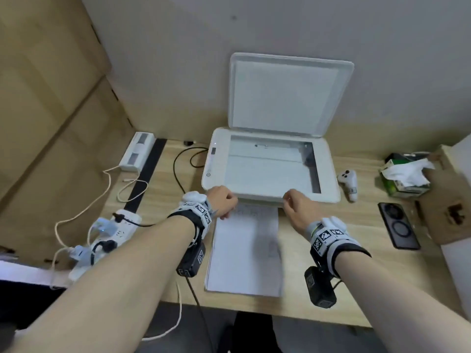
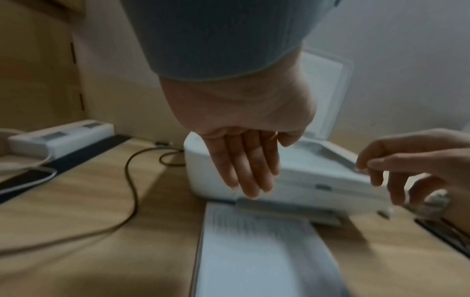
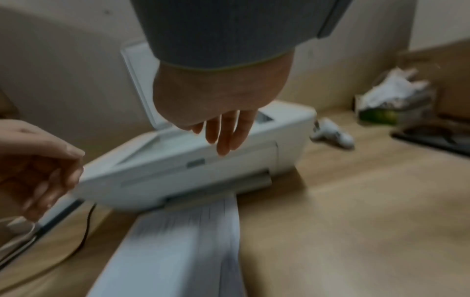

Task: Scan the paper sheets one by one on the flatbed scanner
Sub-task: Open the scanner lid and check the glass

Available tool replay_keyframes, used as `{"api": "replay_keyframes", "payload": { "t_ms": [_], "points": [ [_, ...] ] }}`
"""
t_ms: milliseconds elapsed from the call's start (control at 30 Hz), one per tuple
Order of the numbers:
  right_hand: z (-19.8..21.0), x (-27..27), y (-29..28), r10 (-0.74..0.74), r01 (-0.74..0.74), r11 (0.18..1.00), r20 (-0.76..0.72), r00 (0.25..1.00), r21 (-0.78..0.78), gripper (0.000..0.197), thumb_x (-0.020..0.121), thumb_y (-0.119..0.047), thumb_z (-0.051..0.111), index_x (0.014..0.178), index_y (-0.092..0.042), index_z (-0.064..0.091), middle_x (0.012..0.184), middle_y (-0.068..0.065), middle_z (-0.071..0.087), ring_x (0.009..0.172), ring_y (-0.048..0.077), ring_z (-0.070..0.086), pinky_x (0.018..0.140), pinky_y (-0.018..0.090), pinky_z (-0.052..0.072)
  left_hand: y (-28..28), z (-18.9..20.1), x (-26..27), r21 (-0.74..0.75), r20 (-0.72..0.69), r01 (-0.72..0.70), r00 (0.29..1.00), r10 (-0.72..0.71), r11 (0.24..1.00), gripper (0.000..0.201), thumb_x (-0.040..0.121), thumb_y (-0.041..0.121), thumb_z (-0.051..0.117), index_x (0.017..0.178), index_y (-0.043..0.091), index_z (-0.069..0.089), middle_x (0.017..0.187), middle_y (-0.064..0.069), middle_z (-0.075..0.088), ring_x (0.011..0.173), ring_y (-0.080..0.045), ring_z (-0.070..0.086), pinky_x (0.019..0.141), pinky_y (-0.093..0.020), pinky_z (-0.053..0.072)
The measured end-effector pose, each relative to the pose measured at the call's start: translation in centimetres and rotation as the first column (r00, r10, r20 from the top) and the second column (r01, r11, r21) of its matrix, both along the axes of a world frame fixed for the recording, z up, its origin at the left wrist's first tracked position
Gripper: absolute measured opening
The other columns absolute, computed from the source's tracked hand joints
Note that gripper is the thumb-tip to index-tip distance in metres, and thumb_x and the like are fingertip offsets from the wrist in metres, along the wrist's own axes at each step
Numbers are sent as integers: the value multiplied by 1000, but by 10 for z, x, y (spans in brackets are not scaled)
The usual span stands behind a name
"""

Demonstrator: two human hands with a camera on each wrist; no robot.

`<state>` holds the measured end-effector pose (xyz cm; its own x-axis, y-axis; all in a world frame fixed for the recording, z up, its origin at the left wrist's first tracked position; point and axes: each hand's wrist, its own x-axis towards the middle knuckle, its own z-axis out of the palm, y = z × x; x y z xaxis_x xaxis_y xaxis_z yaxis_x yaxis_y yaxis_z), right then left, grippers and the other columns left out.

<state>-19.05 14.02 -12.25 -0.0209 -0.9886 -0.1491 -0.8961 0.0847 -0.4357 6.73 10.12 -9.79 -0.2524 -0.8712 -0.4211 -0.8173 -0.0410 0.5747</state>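
Observation:
The white flatbed scanner (image 1: 328,174) stands at the back of the desk with its lid (image 1: 285,95) raised against the wall. Its glass (image 1: 267,169) looks pale, with a dark strip along the right side; I cannot tell whether a sheet lies on it. A stack of printed paper sheets (image 1: 244,250) lies flat on the desk in front of the scanner, its far end under the output tray. My left hand (image 1: 221,203) hovers at the scanner's front left corner, fingers (image 2: 249,170) straight and empty. My right hand (image 1: 297,207) hovers at the front edge, fingers (image 3: 223,132) hanging straight, holding nothing.
A power strip (image 1: 102,240) with plugs and white cables sits at the left, and a black cable (image 1: 178,164) loops beside the scanner. To the right are a white controller (image 1: 348,183), a tissue box (image 1: 402,177), a black phone (image 1: 398,225) and a cardboard box (image 1: 448,200).

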Motion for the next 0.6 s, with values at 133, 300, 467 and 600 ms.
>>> {"api": "replay_keyframes", "payload": {
  "t_ms": [133, 300, 467, 600],
  "points": [
    [-58, 10, 48, -75, 71, 989, 27, 997, 130, 25, 97, -33, 47, 118, -23, 55, 117, 3, 66, 103, 29, 62, 77, 32, 43, 42, -71, 17, 53, 135, -55, 990, 47, 997, 29, 87, 26, 48, 103, 10, 66, 103, -12, 71, 86, -28, 64, 80, -36, 54],
    [-117, 29, 85, -91, 67, 943, 59, 994, 327, 32, 96, -23, 49, 124, -8, 49, 128, 17, 49, 105, 36, 58, 88, 42, 48, 84, -138, 39, 120, 81, -34, 996, 24, 992, 69, 82, 36, 52, 146, 16, 37, 144, -8, 47, 132, -29, 46, 109, -41, 39],
    [-125, 61, 92, -91, 89, 958, -6, 996, 271, 34, 93, -22, 50, 123, -9, 48, 129, 13, 42, 108, 34, 52, 78, 41, 51, 109, -147, 51, 4, -11, -118, 993, 118, 993, 66, 93, 18, 51, 153, 8, 27, 160, -8, 25, 147, -24, 22, 119, -34, 20],
    [-124, 93, 87, -51, 33, 963, 59, 997, 267, 41, 95, -29, 52, 133, -13, 47, 135, 10, 40, 111, 32, 54, 81, 40, 53, 112, -148, 83, -26, -29, -254, 967, 253, 967, 63, 92, 19, 51, 151, 10, 33, 158, -6, 30, 145, -22, 27, 119, -36, 25]
  ]
}}
